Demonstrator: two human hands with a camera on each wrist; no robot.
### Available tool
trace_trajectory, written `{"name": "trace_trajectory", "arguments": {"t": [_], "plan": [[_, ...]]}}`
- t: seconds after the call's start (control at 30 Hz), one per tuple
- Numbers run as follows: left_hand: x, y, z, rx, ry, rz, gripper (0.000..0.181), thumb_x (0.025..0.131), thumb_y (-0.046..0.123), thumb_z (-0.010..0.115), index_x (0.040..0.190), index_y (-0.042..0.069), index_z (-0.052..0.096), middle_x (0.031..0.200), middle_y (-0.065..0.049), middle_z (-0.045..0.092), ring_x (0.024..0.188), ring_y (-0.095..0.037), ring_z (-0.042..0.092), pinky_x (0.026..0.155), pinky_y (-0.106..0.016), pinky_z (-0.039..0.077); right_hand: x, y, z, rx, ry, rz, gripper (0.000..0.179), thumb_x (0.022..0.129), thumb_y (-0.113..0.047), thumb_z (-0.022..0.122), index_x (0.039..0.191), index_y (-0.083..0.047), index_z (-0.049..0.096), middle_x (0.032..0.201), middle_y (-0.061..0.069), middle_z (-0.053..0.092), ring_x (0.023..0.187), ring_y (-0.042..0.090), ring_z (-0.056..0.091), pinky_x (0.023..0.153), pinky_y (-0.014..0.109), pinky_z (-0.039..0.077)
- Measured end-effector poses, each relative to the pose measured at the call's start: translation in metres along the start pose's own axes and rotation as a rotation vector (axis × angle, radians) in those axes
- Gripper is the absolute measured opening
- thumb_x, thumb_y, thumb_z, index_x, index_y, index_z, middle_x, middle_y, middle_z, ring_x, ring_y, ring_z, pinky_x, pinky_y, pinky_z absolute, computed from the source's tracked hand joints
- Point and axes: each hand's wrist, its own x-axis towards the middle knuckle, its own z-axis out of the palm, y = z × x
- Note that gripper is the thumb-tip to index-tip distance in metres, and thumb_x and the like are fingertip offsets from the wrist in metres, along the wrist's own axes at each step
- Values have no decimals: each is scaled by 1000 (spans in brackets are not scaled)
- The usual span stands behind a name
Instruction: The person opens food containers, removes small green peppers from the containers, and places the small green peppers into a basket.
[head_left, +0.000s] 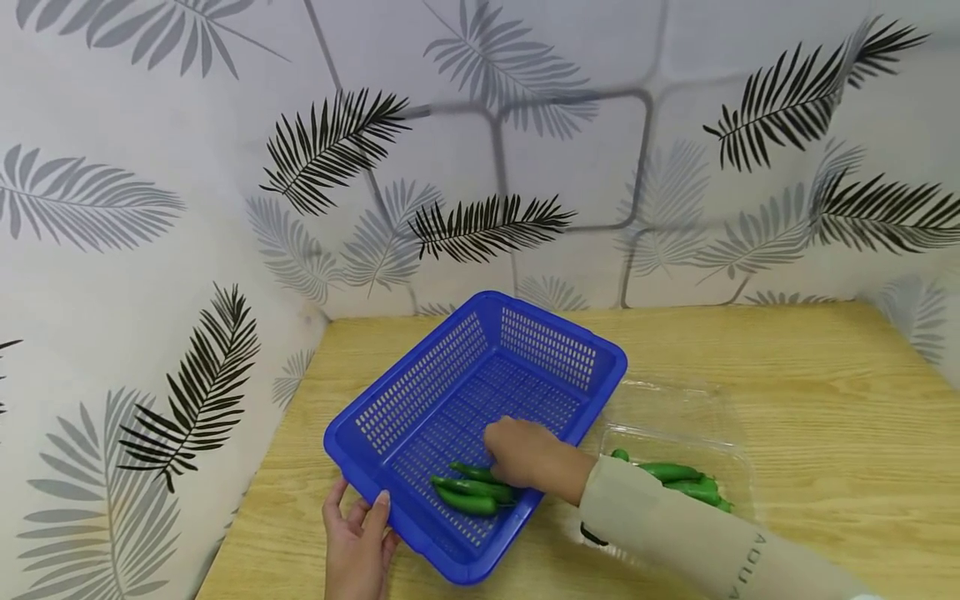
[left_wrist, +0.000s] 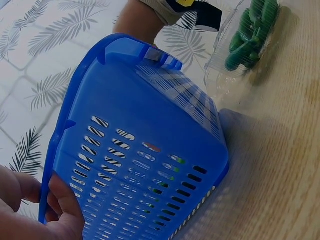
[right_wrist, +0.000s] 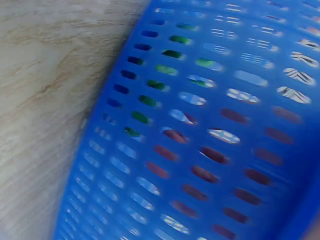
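Observation:
A blue plastic basket (head_left: 480,408) with slotted sides sits at an angle on the wooden table. My left hand (head_left: 358,533) grips its near-left rim, thumb on top and fingers beneath; the left wrist view shows this left hand (left_wrist: 45,205) pinching the rim. Inside, several long green chili peppers (head_left: 468,500) lie near the front corner. My right hand (head_left: 528,454) reaches over the right rim, fingers bent down at the peppers' right ends and overlapping one. I cannot tell whether it holds that pepper. Through the slots, the right wrist view shows bits of green peppers (right_wrist: 165,69).
Right of the basket, a clear plastic clamshell box (head_left: 738,454) stands with its lid back, holding more green peppers (head_left: 693,483), partly under my right sleeve (head_left: 675,517). Wood-grain tabletop (head_left: 840,400) extends right. A leaf-patterned cloth (head_left: 480,167) hangs behind and at the left.

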Motion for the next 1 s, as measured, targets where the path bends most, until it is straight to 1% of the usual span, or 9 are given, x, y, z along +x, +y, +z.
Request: {"name": "trace_trajectory", "arguments": {"t": [0.07,0.17,0.2,0.23,0.3,0.4,0.57,0.7,1.0], "plan": [[0,-1,0,-8,5,7,61,96,9,50,139,20,9,105,-5,52,80,-9,58,65,-25,51,-3,0,-3,31,41,-26,14,76,-8,69,68,-10,58,63,-2,51,57,13,47,49,28,41],[0,-2,-1,-13,5,18,60,96,9,51,139,20,10,103,-4,52,77,-8,58,64,-25,51,-12,-2,-12,40,119,-83,4,76,-10,69,79,-10,66,76,-1,61,70,14,58,57,29,48],[0,-2,-1,-9,5,19,61,96,10,51,139,20,10,103,-4,52,77,-8,58,64,-25,51,-16,-3,-16,41,143,-100,7,77,-11,69,84,-10,68,81,-2,64,76,15,60,60,30,50],[1,-2,-1,-8,5,18,61,96,10,51,139,20,9,104,-4,52,77,-8,58,64,-25,52,-21,-4,-21,54,158,-110,7,78,-11,68,85,-11,68,82,-2,64,76,14,60,60,29,50],[1,-2,-2,-1,2,16,61,96,11,52,139,20,9,105,-5,52,77,-8,58,65,-25,52,-32,-5,-29,72,193,-120,12,79,-12,68,92,-12,69,88,-2,65,82,14,62,66,30,52],[1,-3,-1,2,3,10,61,96,11,51,138,20,9,105,-4,52,78,-8,58,65,-25,52,-49,-2,-40,98,256,-141,10,80,-14,70,90,-14,67,86,-5,64,79,12,60,64,26,50],[1,-3,0,1,-2,4,61,96,11,51,139,20,8,104,-3,52,78,-8,58,65,-25,52,-75,12,-49,111,358,-172,9,81,-18,71,88,-18,66,83,-10,62,76,8,58,62,21,48],[0,-2,1,2,-1,10,61,96,11,51,139,19,8,102,-2,52,78,-8,58,64,-24,51,-93,24,-52,118,350,-138,9,82,-21,71,90,-18,67,85,-10,63,76,5,58,64,21,49],[-1,-2,1,-13,1,14,62,96,9,52,139,19,9,100,-1,54,77,-7,58,61,-23,51,-126,64,-47,91,276,-28,12,82,-20,71,94,-21,67,87,-13,62,79,6,58,66,26,50]]}}
